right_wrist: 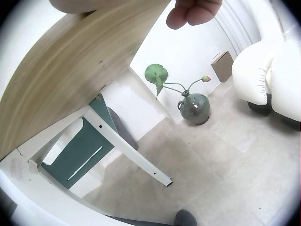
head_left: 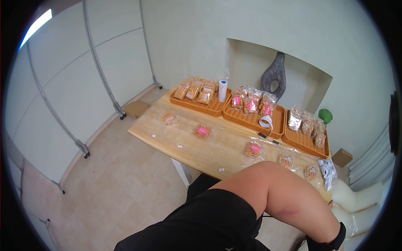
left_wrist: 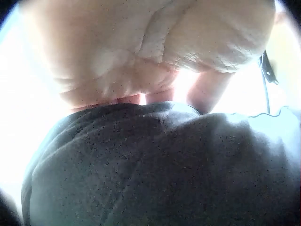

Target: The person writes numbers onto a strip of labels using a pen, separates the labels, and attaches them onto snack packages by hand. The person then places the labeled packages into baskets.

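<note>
Across the front of the head view a bare bent arm point(head_left: 272, 188) comes out of a black sleeve point(head_left: 188, 226), with a black band at its wrist. My left hand point(left_wrist: 155, 47) fills the top of the left wrist view, palm toward dark cloth point(left_wrist: 150, 160); its fingers are partly hidden behind that cloth. At the top of the right wrist view is my right hand point(right_wrist: 195, 12), two fingertips hanging loosely near the edge of the wooden table point(right_wrist: 80, 66), with nothing visible in them. Bagged snacks point(head_left: 253, 149) lie spread along the table.
Wicker trays point(head_left: 217, 112) with bagged snacks line the table's back. A white roll point(head_left: 222, 91), a ring of tape point(head_left: 266, 121) and a silvery bag point(head_left: 328, 172) are there. Beyond stand a green vase point(right_wrist: 195, 110), white chair point(right_wrist: 287, 75) and cardboard box point(right_wrist: 222, 66).
</note>
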`<state>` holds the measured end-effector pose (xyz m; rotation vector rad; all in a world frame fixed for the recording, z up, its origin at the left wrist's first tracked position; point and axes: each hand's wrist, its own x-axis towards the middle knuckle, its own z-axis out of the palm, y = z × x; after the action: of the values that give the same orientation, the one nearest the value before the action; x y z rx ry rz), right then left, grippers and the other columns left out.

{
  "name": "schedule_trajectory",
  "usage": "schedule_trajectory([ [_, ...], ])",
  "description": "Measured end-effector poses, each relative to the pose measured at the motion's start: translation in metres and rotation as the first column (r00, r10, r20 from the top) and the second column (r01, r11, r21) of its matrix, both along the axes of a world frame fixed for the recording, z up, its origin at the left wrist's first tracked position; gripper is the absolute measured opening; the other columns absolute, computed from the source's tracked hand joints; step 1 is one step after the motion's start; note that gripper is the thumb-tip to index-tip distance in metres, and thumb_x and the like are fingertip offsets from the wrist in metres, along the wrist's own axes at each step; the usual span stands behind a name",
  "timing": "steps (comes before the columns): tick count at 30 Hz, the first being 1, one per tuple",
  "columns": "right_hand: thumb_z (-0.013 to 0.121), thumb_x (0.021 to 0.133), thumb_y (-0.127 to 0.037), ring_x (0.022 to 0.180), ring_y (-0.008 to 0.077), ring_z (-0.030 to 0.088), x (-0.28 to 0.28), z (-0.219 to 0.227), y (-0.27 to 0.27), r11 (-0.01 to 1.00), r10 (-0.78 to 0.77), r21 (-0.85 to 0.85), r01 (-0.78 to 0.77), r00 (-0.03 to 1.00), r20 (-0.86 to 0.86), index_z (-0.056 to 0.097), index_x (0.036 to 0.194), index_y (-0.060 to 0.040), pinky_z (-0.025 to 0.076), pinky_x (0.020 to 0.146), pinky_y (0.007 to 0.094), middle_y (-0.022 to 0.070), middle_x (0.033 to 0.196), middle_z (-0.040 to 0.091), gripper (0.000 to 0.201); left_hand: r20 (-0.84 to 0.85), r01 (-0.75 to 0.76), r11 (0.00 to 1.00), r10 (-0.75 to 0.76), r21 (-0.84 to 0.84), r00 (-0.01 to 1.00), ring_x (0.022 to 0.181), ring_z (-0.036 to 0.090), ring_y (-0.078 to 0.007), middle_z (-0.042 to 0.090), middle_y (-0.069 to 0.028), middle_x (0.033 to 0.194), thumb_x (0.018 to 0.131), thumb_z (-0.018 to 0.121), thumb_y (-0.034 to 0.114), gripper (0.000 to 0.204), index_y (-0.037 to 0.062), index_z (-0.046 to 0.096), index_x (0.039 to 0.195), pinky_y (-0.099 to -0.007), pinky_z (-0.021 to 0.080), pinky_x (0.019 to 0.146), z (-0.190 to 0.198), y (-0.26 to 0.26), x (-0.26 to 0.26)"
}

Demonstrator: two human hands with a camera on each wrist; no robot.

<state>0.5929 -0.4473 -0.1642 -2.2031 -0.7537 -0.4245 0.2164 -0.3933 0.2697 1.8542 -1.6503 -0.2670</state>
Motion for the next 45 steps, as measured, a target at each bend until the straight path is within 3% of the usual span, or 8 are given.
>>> schedule_trajectory([
  [10,0.034,0.107,-0.029,0.138,0.0442,0.032,-0.002,-0.002,-0.004,0.966,0.03,-0.257,0.021,0.981,0.193,0.032,0.149,0.0054,0.023,0.118,0.0486,0.028,0.15,0.035,0.055,-0.204,0.027,0.983,-0.065,-0.182,0.977,0.067,0.053,-0.0292,0.062,-0.0252,0.073,0.08,0.052,0.016,0.025,-0.0064,0.062,0.079,-0.0457,0.044,0.07,-0.01,0.012,0.02],
  [14,0.034,0.107,-0.028,0.139,0.0436,0.031,0.007,-0.016,-0.002,0.917,-0.057,-0.372,0.144,0.97,0.235,0.031,0.15,0.005,0.022,0.119,0.0481,0.0271,0.151,0.035,0.054,0.01,-0.291,0.933,0.3,-0.212,0.954,0.085,0.07,-0.0327,0.073,-0.0182,0.09,0.074,0.068,0.027,0.025,0.0046,0.074,0.083,-0.044,0.055,0.074,-0.058,-0.02,0.078],
  [16,0.033,0.107,-0.027,0.14,0.0433,0.031,0.012,-0.024,0.003,0.866,-0.142,-0.44,0.238,0.96,0.24,0.031,0.15,0.0047,0.022,0.12,0.0478,0.0266,0.152,0.035,0.054,-0.345,-0.604,0.787,0.536,-0.126,0.771,0.069,0.07,-0.0255,0.074,-0.0123,0.079,0.067,0.072,0.017,0.018,0.0078,0.076,0.082,-0.0416,0.054,0.064,-0.099,-0.025,0.083],
  [19,0.037,0.104,-0.026,0.139,0.0395,0.035,0.027,-0.061,0.011,0.942,-0.232,-0.214,0.26,0.962,0.146,0.035,0.147,0.0035,0.025,0.119,0.0452,0.0247,0.15,0.037,0.052,-0.174,-0.415,0.858,0.379,-0.302,0.909,0.058,0.065,-0.0328,0.064,-0.0225,0.063,0.074,0.067,0.014,0.012,0.0014,0.069,0.072,-0.0423,0.05,0.055,-0.113,0.009,0.075],
  [21,0.039,0.102,-0.023,0.137,0.0401,0.038,-0.062,0.043,0.038,0.967,-0.246,-0.092,0.238,0.966,-0.084,0.039,0.144,0.0014,0.028,0.117,0.0454,0.0254,0.145,0.042,0.049,-0.097,-0.234,0.781,0.219,-0.579,0.971,0.075,0.068,-0.0346,0.068,-0.0197,0.074,0.073,0.063,0.004,0.005,0.0044,0.069,0.072,-0.0416,0.053,0.067,-0.157,0.002,0.079],
  [25,0.04,0.099,-0.021,0.123,0.0445,0.049,-0.084,0.061,0.045,0.957,-0.274,0.062,0.282,0.954,-0.119,0.043,0.139,-0.0032,0.042,0.105,0.0507,0.0248,0.136,0.046,0.044,-0.212,-0.773,0.598,0.745,-0.209,0.633,0.086,0.057,-0.0397,0.056,-0.0191,0.086,0.085,0.061,0.006,0.011,-0.0016,0.06,0.077,-0.0487,0.047,0.074,-0.172,0.066,0.038],
  [35,0.046,0.097,-0.022,0.111,0.0444,0.055,-0.108,0.081,0.047,0.936,-0.236,0.249,0.25,0.968,-0.085,0.042,0.138,-0.0006,0.048,0.092,0.0502,0.0217,0.133,0.045,0.047,-0.447,-0.88,0.376,0.866,0.289,0.223,0.076,0.057,-0.0263,0.059,-0.0094,0.083,0.086,0.069,0.007,0.014,0.0006,0.058,0.081,-0.0333,0.047,0.069,-0.192,0.189,-0.107],
  [45,0.045,0.098,-0.025,0.112,0.0433,0.055,-0.111,0.085,0.046,0.938,-0.24,0.226,0.263,0.963,-0.123,0.041,0.139,-0.0006,0.048,0.093,0.05,0.0214,0.135,0.044,0.048,-0.387,-0.891,-0.062,0.886,0.45,-0.257,0.075,0.064,-0.0222,0.066,-0.0137,0.086,0.09,0.07,0.018,0.019,-0.0007,0.067,0.092,-0.0356,0.051,0.071,-0.342,0.241,-0.265],
])
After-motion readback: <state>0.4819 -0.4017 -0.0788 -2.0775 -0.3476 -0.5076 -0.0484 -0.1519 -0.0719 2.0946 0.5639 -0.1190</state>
